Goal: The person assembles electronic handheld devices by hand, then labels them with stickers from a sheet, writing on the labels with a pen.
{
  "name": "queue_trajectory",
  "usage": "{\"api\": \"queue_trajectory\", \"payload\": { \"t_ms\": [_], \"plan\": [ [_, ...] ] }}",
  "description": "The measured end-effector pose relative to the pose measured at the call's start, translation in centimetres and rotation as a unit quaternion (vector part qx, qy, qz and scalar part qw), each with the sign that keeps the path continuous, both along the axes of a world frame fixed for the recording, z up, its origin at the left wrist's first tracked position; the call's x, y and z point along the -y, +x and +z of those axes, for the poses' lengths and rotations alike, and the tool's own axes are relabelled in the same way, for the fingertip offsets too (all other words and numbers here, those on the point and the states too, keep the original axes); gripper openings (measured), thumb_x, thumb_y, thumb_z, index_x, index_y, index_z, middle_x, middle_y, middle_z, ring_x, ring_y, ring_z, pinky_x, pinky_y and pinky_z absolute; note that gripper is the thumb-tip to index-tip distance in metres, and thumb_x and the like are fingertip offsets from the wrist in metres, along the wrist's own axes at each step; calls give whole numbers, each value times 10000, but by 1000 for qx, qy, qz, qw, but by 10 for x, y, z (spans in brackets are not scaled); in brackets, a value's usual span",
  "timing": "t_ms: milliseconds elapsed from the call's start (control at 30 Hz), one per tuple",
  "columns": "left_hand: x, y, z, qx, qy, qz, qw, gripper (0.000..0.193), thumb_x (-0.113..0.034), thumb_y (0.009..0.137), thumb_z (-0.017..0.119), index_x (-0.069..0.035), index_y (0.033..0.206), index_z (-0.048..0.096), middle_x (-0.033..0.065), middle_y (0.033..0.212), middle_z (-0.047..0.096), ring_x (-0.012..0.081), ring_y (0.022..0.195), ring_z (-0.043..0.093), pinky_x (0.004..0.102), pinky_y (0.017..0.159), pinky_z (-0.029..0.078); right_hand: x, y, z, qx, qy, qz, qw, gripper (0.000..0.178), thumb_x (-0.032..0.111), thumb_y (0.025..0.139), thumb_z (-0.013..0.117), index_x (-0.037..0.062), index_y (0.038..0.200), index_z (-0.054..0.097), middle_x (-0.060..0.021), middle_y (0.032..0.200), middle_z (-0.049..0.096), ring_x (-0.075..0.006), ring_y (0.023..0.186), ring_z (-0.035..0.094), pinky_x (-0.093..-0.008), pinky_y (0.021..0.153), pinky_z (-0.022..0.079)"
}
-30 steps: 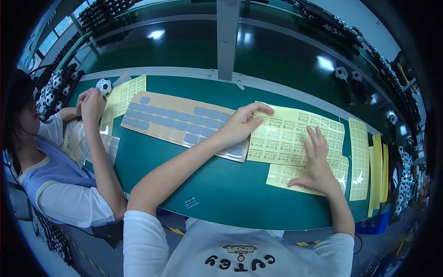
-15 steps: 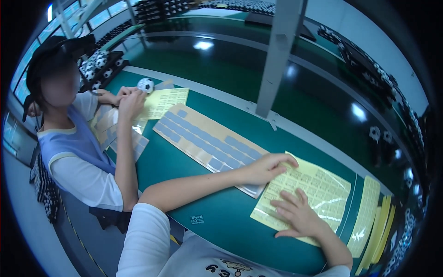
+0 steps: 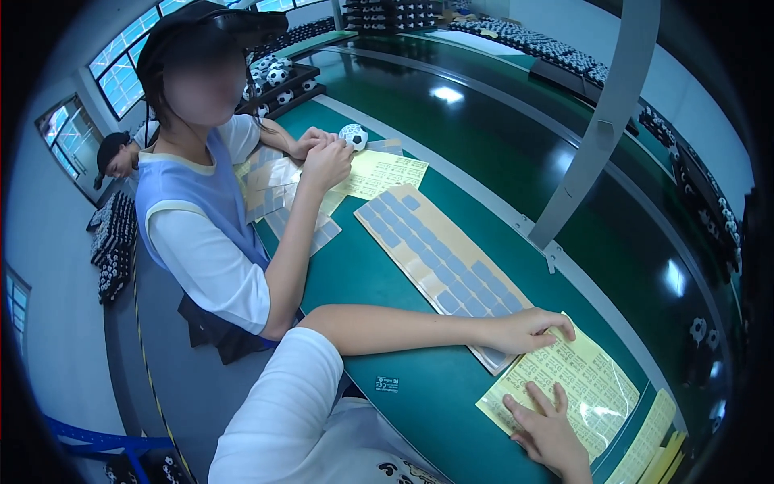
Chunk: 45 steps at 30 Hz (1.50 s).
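Note:
A yellow sheet of printed labels (image 3: 606,403), glossy with glare on it, lies on the green table in front of me. My right hand (image 3: 552,431) rests on its near part, fingers spread. At the sheet's far left edge is my left hand (image 3: 524,331), its fingers bent and the thumb apart from the forefinger; nothing shows between them. Under my left wrist passes the end of a long tan backing sheet with rows of grey-blue stickers (image 3: 435,258), which reaches away to the left.
A co-worker (image 3: 205,202) sits at my left, both hands by a small black-and-white ball (image 3: 353,136) and another yellow sheet (image 3: 387,173). A grey post (image 3: 601,129) rises at the table's far edge. More yellow sheets (image 3: 645,436) lie to the right. Trays of balls (image 3: 282,93) stand behind.
The view has swung to the left, so the table and co-worker sit further right in the picture. Both my hands stay at the yellow sheet, with little change in pose.

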<state>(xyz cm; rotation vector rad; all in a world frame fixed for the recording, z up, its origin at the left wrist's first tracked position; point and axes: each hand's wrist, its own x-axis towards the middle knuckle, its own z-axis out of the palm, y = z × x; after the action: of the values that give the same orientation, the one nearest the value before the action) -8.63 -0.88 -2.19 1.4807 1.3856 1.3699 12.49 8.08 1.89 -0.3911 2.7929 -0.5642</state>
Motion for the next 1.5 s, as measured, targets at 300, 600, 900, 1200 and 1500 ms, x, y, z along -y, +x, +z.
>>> {"api": "queue_trajectory", "payload": {
  "t_ms": [300, 600, 900, 1200, 1500],
  "plan": [
    [-1, 2, -3, -19, 30, 7, 999, 254, 10, 840, 477, -54, 1077, 542, 75, 769, 547, 104, 529, 419, 216, 463, 327, -19, 0, 5, 50, -31, -25, 998, 554, 255, 824, 602, 217, 1335, 392, 29, 1290, 503, -284, 1301, 322, -580, 1075, 76],
    [-1, 1, -1, -26, 29, -1, 999, 257, 7, 829, 493, -49, 1073, 548, 64, 721, 538, 102, 516, 415, 222, 458, 328, -16, 7, -21, -150, -127, -54, 979, 804, 376, 739, 687, 231, 1400, 253, -57, 1372, 400, -343, 1327, 240, -569, 1068, 114],
    [1, 1, 2, -76, -6, -10, 997, 225, -9, 814, 496, -33, 1021, 580, 87, 678, 551, 120, 501, 420, 228, 457, 338, -18, 4, -26, -127, -64, -14, 990, 761, 448, 751, 653, 203, 1368, 281, -101, 1394, 354, -357, 1325, 227, -546, 1061, 147],
    [2, 7, -7, -147, 92, -11, 985, 199, -7, 757, 499, 1, 933, 592, 122, 629, 572, 172, 467, 475, 279, 443, 379, -21, 1, -23, -129, -56, -13, 990, 817, 350, 747, 656, 215, 1416, 206, -116, 1389, 368, -378, 1302, 271, -528, 1061, 160],
    [4, 8, -1, -129, 14, -29, 991, 209, -32, 800, 493, -35, 1005, 538, 112, 684, 571, 174, 546, 474, 280, 516, 396, -19, 0, -21, -126, -54, -19, 990, 794, 330, 732, 665, 198, 1396, 250, -122, 1367, 397, -378, 1285, 301, -528, 1052, 174]
  ]
}}
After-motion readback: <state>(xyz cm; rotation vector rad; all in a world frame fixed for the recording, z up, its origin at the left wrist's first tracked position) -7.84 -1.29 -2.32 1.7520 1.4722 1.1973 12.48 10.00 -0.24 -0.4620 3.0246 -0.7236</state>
